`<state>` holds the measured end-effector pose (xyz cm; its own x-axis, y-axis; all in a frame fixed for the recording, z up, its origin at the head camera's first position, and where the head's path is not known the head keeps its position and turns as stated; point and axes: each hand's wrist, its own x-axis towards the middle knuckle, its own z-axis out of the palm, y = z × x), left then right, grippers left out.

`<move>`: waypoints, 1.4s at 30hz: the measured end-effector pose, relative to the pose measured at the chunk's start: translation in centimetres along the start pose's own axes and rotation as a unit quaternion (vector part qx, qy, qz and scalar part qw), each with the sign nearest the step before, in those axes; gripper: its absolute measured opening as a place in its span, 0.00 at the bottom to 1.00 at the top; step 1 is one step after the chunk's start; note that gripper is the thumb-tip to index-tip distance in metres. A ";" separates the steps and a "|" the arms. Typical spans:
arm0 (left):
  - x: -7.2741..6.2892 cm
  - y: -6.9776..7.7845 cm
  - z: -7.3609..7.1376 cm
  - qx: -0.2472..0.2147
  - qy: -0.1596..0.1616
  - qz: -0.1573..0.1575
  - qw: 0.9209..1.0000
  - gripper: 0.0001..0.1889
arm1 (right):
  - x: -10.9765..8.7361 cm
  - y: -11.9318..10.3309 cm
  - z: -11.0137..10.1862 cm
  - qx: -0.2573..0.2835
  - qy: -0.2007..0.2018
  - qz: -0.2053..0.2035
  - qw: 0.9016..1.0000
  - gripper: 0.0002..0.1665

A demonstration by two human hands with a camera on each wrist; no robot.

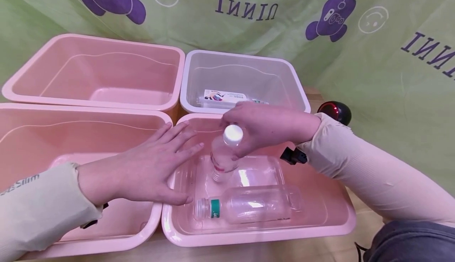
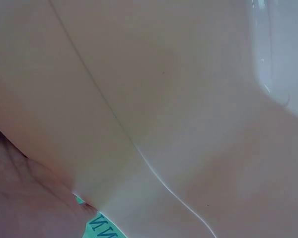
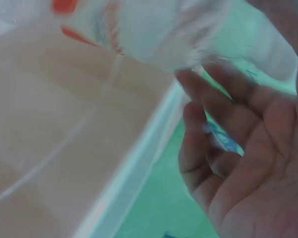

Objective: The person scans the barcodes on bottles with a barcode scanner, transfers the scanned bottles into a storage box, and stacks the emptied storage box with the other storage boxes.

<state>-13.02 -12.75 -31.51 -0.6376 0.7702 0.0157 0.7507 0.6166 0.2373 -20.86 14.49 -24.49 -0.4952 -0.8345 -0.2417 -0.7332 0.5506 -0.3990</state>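
My right hand (image 1: 261, 126) grips a clear plastic bottle (image 1: 222, 155) over the front right pink tub (image 1: 305, 230). Its bright white round end faces up, and its ribbed end with a red band points down. In the right wrist view the bottle (image 3: 149, 34) is blurred, with orange-red print, and the right fingers (image 3: 228, 114) curl at its side. Below it a larger clear bottle (image 1: 256, 204) with a green neck band lies in the tub. My left hand (image 1: 142, 169) spreads its fingers over the adjoining rims of the two front tubs, holding nothing.
At the front left is another pink tub (image 1: 106, 246), and a third pink tub (image 1: 106, 72) stands behind it. The back right white tub (image 1: 245, 72) contains a printed clear package (image 1: 224, 96). A black round device (image 1: 335, 112) with a red light sits beyond my right wrist.
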 end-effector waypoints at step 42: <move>-0.3 -0.1 -0.1 -0.008 0.011 0.015 1.000 0.54 | -15.1 9.7 -13.2 0.448 0.461 0.222 0.733 0.04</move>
<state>-12.93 -13.05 -31.44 -0.6189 0.7842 0.0441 0.7666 0.5908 0.2514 -26.62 32.73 -13.08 -0.9997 0.0190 0.0128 -0.0091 0.1836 -0.9829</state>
